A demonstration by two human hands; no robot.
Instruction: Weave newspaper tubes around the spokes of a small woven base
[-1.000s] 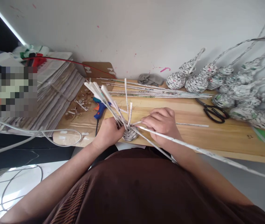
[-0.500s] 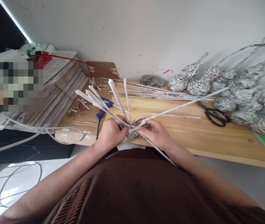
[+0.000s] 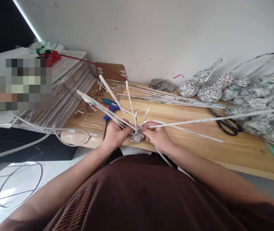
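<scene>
Between my hands, at the table's near edge, sits a small round woven paper piece (image 3: 137, 136) made of rolled newspaper. Several rolled paper strips (image 3: 112, 91) fan up and outward from its top. My left hand (image 3: 116, 133) is closed at its left side, gripping the piece and the strips that lean left. My right hand (image 3: 157, 134) pinches a long paper strip (image 3: 199, 120) at the piece's right side; this strip stretches far to the right. Another strip hangs down below my right wrist. The fingertips partly hide the weaving.
Loose paper rolls (image 3: 170, 98) lie along the back, beside a grey cloth (image 3: 162, 85). Black-handled scissors (image 3: 228, 125) and several woven gourd shapes (image 3: 210, 91) are at the right. On the left are a blue glue gun (image 3: 110, 110), a cable and stacked newspapers (image 3: 79, 77).
The long strip in my right hand has swung lower and further right. The upright strips have spread differently, and more of the woven piece shows. The camera view has shifted slightly.
</scene>
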